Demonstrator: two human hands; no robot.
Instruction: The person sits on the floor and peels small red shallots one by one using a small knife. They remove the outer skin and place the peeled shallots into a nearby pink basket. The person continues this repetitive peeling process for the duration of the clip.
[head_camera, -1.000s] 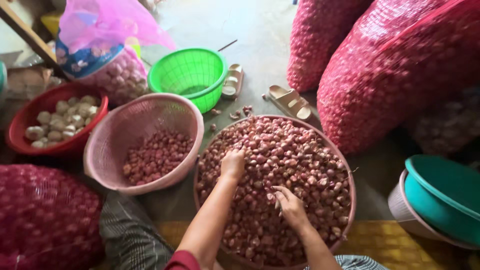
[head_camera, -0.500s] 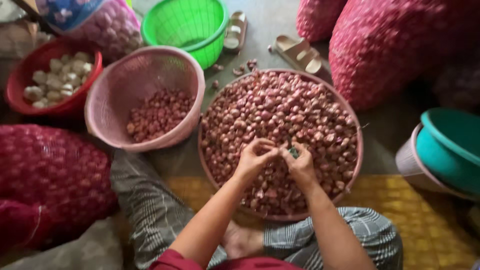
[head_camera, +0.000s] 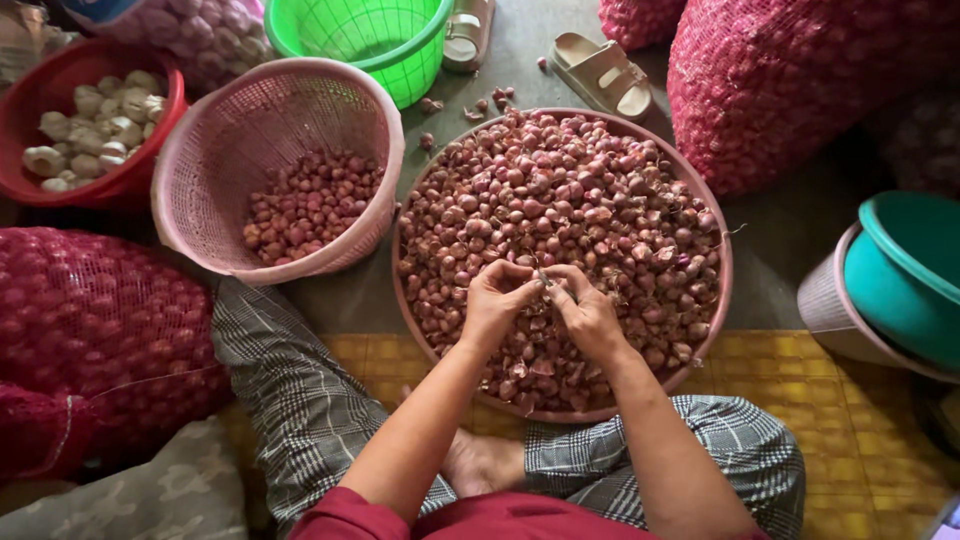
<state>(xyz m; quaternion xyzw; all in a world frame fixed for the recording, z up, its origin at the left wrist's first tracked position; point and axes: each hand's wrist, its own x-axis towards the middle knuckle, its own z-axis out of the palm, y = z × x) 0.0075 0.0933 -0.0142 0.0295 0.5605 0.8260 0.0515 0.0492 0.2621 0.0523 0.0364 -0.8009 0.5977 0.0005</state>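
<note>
I see my left hand and right hand pinched together on one small reddish shallot, its axis too hidden to tell, above the wide round tray heaped with shallots, pink mesh basket far left holding fewer shallots, red bowl of pale garlic beyond, empty green basket far

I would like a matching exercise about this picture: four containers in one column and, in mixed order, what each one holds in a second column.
Containers:
1. red bowl
2. pink basket
3. wide round tray
4. green basket

Contents:
a. a big heap of small red shallots, with both hands over it
b. nothing visible inside
c. white garlic bulbs
d. a small amount of sorted red shallots

Pairs: 1-c, 2-d, 3-a, 4-b

The left hand and right hand meet over the tray, pinching something small between them.
</note>
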